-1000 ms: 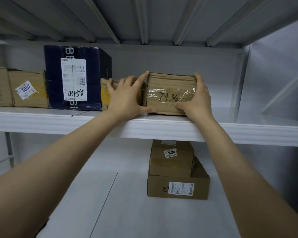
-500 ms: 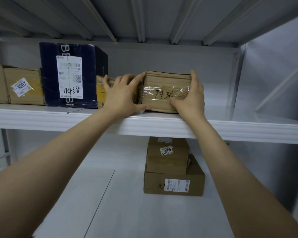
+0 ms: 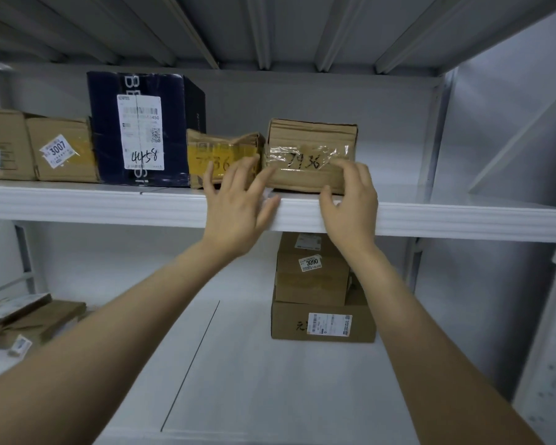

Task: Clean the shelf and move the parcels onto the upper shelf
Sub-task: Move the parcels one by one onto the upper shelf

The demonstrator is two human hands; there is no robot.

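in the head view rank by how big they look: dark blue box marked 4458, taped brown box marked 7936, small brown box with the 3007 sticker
1. Dark blue cardboard box marked 4458, clearly the largest.
2 and 3. Taped brown cardboard box marked 7936 and small brown cardboard box with the 3007 sticker look about alike; the wide-angle lens makes ranking them unsure.

Parcel storeroom; metal shelving (image 3: 109, 203) (white); numbered, labelled cartons (image 3: 61, 149).
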